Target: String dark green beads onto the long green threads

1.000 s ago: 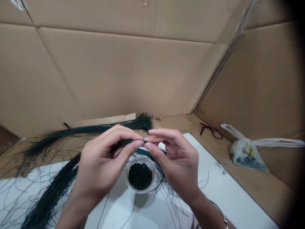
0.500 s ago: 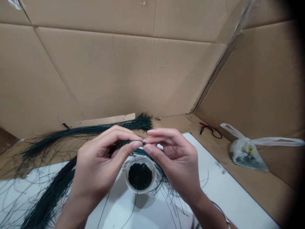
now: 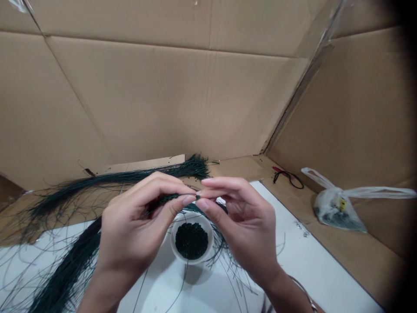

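Observation:
My left hand (image 3: 133, 221) is closed, its thumb and forefinger pinching a dark green strand (image 3: 169, 198) that looks braided or beaded and runs back into the palm. Facing it, my right hand (image 3: 246, 221) pinches with thumb and forefinger at a small dark green bead (image 3: 197, 197) at the strand's tip; the fingertips of both hands almost meet. Just below them stands a white cup (image 3: 174, 250) filled with small dark green beads (image 3: 191, 241). Thin dark threads hang down around the cup. How the bead joins the strand is too small to make out.
Long bundles of dark green thread lie at the back (image 3: 130, 176) and at the left (image 3: 70, 269). Loose ends spread over the white board (image 3: 293, 256). On the right are a tied plastic bag (image 3: 339, 213) and a black cord loop (image 3: 289, 177). Cardboard walls (image 3: 182, 100) surround the workspace.
My right hand has shifted slightly right and down, with its fingertips still at the strand's tip. My left fingers have moved very little. The cup and thread bundles stay put.

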Tool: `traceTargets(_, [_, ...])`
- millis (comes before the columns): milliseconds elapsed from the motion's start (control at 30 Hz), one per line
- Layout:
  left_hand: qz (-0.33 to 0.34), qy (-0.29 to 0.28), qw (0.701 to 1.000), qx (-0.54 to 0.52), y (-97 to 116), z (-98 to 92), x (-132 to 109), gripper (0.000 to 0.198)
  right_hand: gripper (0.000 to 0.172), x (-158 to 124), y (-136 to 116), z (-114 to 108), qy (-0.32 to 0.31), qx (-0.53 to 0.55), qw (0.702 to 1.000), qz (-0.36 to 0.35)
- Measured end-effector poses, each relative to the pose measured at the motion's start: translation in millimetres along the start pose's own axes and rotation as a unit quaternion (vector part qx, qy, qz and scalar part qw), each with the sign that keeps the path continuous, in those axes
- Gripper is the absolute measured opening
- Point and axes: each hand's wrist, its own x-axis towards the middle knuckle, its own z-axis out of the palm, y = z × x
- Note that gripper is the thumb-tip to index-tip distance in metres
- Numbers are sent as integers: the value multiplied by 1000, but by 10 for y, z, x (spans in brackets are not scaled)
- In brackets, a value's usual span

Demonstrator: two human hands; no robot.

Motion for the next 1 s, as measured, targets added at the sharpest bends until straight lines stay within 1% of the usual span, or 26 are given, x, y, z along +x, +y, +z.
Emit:
traceTargets(300, [-18,11,1000,-24,6,16,-8,14,23,-15,-13,17,8,-36,999,-13])
traceTargets(467, [9,-6,1000,-5,-10,-8,6,15,22,-10,-21,19,17,-38,999,-13])
traceTargets(633, [0,-13,1000,3,0,-19,1,15,24,-12,-26,24,19,-38,999,-11])
traceTargets(800, [29,-27,999,32,8,-42,14,19,24,-10,-30,9,8,-25,1000,3])
traceTargets(1000, [74,-52,993,69,2,-72,43,16,26,5,-50,-46,-21,-28,999,27])
